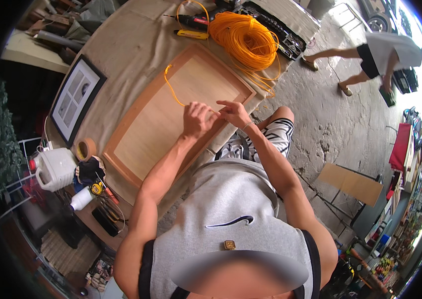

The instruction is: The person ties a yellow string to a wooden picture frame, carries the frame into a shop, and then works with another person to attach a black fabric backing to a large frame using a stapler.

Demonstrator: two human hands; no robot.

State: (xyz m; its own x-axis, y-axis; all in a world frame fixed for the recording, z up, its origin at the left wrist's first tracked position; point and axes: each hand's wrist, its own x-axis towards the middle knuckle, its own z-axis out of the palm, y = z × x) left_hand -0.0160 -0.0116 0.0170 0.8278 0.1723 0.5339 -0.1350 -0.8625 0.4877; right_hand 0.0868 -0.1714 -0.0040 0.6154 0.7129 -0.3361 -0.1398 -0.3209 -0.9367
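Observation:
A shallow wooden frame with a thin plywood panel lies on the cloth-covered table in front of me. A short orange cord, its far end knotted or bunched, runs across the panel into my left hand. The fingers of that hand are curled closed around the cord. My right hand meets it over the near right edge of the frame, index finger extended and the other fingertips pinched together. Whatever sits between those right fingertips is too small to make out.
A big coil of orange cord rests beyond the frame, beside a yellow utility knife and a power drill. Leftward are a black picture frame, tape roll and white jug. Another person bends at far right.

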